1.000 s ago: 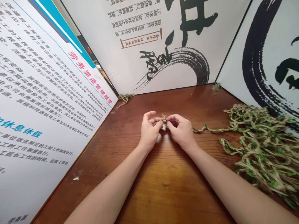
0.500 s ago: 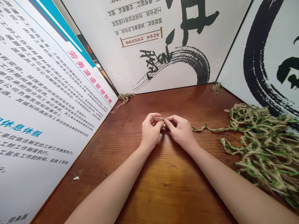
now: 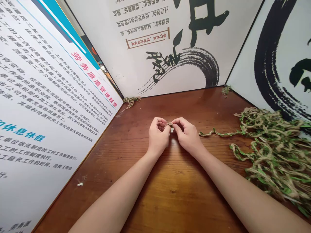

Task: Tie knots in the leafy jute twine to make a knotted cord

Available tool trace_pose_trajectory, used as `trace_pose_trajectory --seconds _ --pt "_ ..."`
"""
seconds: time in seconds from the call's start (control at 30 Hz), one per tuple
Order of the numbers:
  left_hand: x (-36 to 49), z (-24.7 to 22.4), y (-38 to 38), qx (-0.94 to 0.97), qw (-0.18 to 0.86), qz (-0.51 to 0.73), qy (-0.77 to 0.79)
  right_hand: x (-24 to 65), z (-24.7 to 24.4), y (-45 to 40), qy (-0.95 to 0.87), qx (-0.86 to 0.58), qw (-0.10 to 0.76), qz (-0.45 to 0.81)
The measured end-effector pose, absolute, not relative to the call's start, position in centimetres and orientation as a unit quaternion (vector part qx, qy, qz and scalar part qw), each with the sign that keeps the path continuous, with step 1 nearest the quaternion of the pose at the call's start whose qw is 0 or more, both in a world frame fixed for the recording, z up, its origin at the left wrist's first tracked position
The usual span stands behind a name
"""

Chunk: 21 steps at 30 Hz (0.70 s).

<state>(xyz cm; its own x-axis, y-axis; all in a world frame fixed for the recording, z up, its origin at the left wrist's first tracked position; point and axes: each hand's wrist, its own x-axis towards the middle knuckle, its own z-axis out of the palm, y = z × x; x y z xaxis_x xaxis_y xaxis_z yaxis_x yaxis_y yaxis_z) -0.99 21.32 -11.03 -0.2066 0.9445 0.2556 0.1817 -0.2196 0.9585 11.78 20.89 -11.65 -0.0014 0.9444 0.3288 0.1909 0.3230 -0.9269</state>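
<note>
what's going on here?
A person's left hand and right hand pinch a small bit of jute twine together over the wooden table. A leafy strand runs from behind the right hand to a tangled pile of leafy twine at the right; the fingers hide whether it joins the held bit.

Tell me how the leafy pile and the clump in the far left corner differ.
The pile spreads wide; the clump is small. The pile lies nearer; the clump farther back. A strand runs from the pile toward the right hand; the clump lies apart. Both look tan and green.
</note>
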Motion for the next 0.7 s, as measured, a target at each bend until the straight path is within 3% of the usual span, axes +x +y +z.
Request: trace_pose_trajectory --seconds 0.13,0.27,0.57,0.7 --pt "-1.1 -11.0 20.7 0.629 0.208 0.535 0.525 11.9 -11.7 21.0 -0.608 -0.476 0.536 0.342" --pt "-0.9 -10.6 20.3 0.664 0.200 0.503 0.516 11.9 -12.0 21.1 -0.585 -0.491 0.550 0.337" --pt "-0.8 -10.7 21.1 0.511 0.420 0.548 0.513 12.0 -12.1 21.3 -0.611 -0.468 0.542 0.338" --pt "-0.8 -10.8 21.4 0.470 0.451 0.551 0.521 11.9 -12.1 21.2 -0.628 -0.485 0.532 0.295"
